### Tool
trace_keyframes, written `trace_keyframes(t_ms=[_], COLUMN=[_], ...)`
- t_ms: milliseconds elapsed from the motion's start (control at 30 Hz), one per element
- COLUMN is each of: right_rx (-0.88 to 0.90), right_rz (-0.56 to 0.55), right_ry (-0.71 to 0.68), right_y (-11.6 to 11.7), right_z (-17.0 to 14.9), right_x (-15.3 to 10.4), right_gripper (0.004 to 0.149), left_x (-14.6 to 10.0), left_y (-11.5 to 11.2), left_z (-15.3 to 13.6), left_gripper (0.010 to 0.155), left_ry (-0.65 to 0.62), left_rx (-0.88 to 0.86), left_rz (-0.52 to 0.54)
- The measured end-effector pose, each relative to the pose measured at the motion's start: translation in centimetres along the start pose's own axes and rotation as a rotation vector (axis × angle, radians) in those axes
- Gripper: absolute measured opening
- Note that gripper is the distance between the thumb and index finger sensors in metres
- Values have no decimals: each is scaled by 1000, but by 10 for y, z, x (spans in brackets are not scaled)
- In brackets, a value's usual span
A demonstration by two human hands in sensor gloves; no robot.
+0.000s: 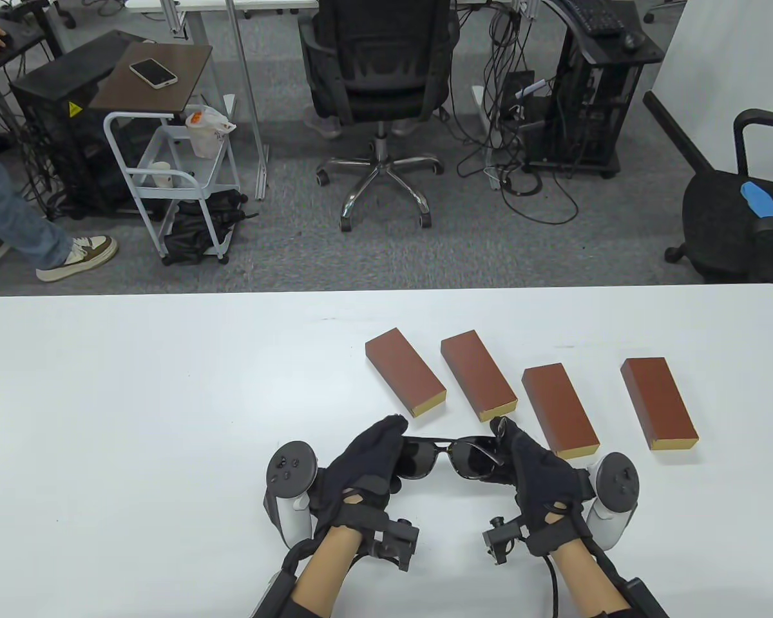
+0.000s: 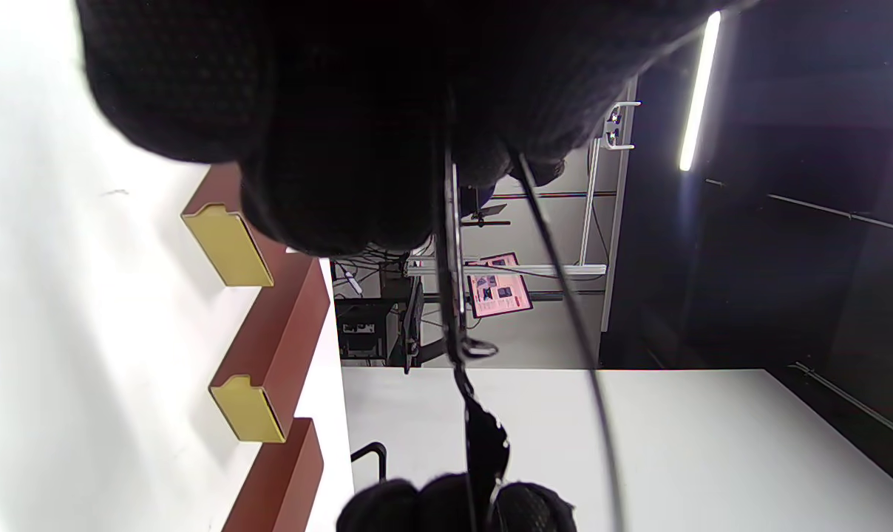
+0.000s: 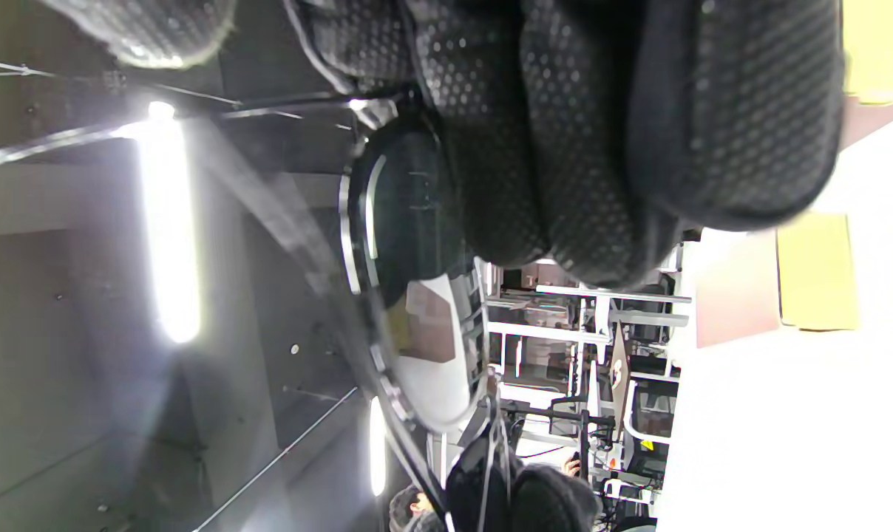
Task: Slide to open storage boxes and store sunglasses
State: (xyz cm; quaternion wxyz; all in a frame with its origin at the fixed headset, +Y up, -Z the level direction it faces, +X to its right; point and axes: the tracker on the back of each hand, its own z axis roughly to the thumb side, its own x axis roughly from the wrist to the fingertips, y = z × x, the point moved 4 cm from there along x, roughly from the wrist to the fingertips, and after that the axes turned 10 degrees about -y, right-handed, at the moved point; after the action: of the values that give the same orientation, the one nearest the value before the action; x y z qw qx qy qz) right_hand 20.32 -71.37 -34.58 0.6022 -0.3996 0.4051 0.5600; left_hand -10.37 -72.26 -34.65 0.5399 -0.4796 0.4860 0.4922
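Sunglasses (image 1: 452, 456) held up between both hands, left fingers (image 1: 377, 444) and right fingers (image 1: 522, 444) gripping the ends

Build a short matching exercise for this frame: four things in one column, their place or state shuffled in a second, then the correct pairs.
Things
1. sunglasses
2. leftmost storage box
3. rightmost storage box
4. left hand

Places or states
A. lies closed, farthest toward the table's right edge
B. held between both hands, near the table's front edge
C. grips one end of the frame, opposite the right hand
D. lies closed, just beyond the left hand

Pairs: 1-B, 2-D, 3-A, 4-C
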Motion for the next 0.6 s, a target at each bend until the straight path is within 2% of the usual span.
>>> trace_keyframes(t_ms=[400, 467, 600], right_rx=[-60, -60, -130], right_rz=[11, 5, -62], right_ry=[62, 74, 90], right_y=[-2, -3, -12], right_z=[-7, -8, -7], right_x=[-3, -3, -3], right_gripper=[56, 56, 55], left_x=[-1, -2, -2], left_y=[1, -1, -16], left_z=[-7, -9, -9], left_gripper=[46, 47, 56], left_ry=[23, 27, 20], left_rx=[18, 5, -130], left_rz=[34, 17, -95])
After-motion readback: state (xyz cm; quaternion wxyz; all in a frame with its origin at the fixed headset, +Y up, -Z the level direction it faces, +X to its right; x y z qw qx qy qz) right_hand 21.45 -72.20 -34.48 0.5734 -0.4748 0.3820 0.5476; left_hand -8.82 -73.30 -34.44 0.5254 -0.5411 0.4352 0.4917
